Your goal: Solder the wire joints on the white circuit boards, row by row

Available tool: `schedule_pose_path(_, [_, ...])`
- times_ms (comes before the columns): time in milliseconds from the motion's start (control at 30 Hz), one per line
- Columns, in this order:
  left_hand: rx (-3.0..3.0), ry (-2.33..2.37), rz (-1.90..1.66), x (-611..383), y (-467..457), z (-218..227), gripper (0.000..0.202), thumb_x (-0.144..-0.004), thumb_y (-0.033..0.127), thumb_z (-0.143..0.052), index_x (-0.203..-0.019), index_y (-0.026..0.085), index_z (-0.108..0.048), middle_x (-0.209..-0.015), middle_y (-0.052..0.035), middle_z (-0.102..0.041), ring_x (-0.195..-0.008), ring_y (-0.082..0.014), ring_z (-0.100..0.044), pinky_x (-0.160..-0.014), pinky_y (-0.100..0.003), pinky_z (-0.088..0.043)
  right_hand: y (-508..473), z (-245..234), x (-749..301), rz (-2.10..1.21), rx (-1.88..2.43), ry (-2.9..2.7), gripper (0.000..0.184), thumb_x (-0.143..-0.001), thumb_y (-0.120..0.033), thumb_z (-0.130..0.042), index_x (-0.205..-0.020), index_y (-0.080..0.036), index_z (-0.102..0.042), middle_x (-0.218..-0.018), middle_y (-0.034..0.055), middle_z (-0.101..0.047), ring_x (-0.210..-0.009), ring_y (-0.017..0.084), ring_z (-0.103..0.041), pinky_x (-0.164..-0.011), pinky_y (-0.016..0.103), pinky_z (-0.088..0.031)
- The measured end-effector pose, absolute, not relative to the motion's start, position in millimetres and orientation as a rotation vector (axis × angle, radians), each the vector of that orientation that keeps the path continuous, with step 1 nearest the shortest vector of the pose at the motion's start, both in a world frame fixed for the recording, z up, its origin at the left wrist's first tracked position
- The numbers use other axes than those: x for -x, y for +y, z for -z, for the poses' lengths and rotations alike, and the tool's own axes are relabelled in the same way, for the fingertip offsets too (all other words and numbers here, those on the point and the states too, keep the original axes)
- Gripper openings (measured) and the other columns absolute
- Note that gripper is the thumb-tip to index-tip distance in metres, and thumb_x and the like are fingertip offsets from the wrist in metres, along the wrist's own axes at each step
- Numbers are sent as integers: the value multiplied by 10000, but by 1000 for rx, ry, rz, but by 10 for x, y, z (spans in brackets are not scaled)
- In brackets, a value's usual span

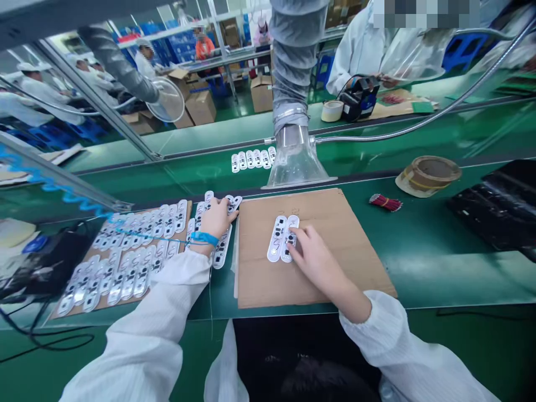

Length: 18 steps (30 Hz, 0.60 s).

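Two white oblong circuit boards (280, 237) lie side by side on a brown cardboard sheet (335, 251). My right hand (312, 254) rests on the cardboard with its fingertips touching the right-hand board. My left hand (216, 218), with a blue strap at the wrist, lies over a short row of the same boards (224, 245) on the green table; its fingers curl down onto them. Both arms wear white sleeves.
Many more boards fill a cardboard tray (125, 251) at the left. A clear fume hood (295, 162) hangs behind the sheet. A tape roll (429, 174), red wires (385, 202) and a black tray (498, 209) sit to the right. Another person works across the belt.
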<state>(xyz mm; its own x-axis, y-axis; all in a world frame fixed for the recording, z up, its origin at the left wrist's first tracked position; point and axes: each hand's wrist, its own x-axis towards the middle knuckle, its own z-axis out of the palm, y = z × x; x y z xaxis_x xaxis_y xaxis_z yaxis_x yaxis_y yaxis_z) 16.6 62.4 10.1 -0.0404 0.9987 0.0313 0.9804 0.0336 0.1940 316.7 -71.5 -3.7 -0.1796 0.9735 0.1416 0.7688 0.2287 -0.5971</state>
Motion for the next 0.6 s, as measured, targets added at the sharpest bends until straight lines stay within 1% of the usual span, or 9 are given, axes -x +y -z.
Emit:
schedule_pose_path(67, [-2118, 2201, -169, -247, 678, -68, 416, -1030, 392, -713, -1374, 162, -667, -1398, -216, -618, -1099, -388, -762, -947, -478, -597, -734, 24, -3084, -446, 1569, -2102, 390, -1119, -299, -634, -1500, -236, -690, -1473, 187, -658, -1310, 393, -664, -1085, 570, -611])
schedule_pose_path(167, [-2167, 2200, -92, -277, 725, -133, 340, -1018, 332, -711, -1319, 176, -686, -1329, -185, -638, -1097, -370, -759, -921, -441, -592, -756, 54, -2971, -359, 1478, -2279, 353, -1116, -339, -665, -1454, -275, -747, -1633, 176, -593, -1473, 443, -557, -1151, 658, -559])
schedule_pose_path(267, [-2235, 2157, -82, -247, 666, -296, 221, -1036, 253, -627, -1220, 176, -723, -1243, -168, -658, -1041, -353, -756, -882, -430, -594, -766, 141, -3009, -346, 1414, -2328, 305, -1114, -335, -678, -1390, -247, -773, -1643, 185, -593, -1546, 437, -501, -1194, 668, -536])
schedule_pose_path(333, [-2297, 2093, -117, -278, 525, -376, 223, -1043, 230, -594, -1212, 185, -732, -1222, -150, -664, -1028, -328, -750, -879, -414, -600, -771, 201, -3145, -346, 1390, -2300, 288, -1117, -314, -669, -1374, -232, -771, -1621, 189, -608, -1537, 423, -515, -1217, 662, -529])
schedule_pose_path(433, [-2459, 1813, -211, -451, 200, -335, 283, -1063, 225, -574, -1297, 250, -732, -1307, -101, -671, -1050, -263, -748, -883, -357, -618, -786, 243, -3411, -373, 1332, -2243, 247, -1133, -305, -627, -1320, -251, -779, -1584, 167, -631, -1487, 401, -568, -1207, 650, -551])
schedule_pose_path(533, [-2630, 1242, -243, -608, -63, -156, 389, -1066, 156, -508, -1357, 285, -732, -1471, -95, -648, -1081, -236, -761, -854, -341, -648, -817, 238, -3587, -403, 1320, -2137, 280, -1156, -315, -570, -1356, -267, -760, -1545, 159, -654, -1424, 369, -630, -1169, 622, -596])
schedule_pose_path(567, [-2644, 1065, -236, -607, -93, -108, 428, -1048, 126, -505, -1367, 294, -735, -1536, -95, -623, -1114, -236, -763, -891, -353, -659, -832, 239, -3611, -405, 1318, -2116, 299, -1159, -316, -563, -1388, -272, -749, -1543, 160, -657, -1424, 366, -634, -1165, 620, -603])
schedule_pose_path(600, [-2635, 945, -237, -566, -87, -79, 469, -1024, 98, -509, -1377, 304, -739, -1583, -91, -602, -1179, -242, -756, -964, -373, -660, -848, 245, -3619, -400, 1306, -2112, 314, -1158, -316, -565, -1415, -278, -740, -1548, 160, -658, -1436, 368, -630, -1171, 628, -600])
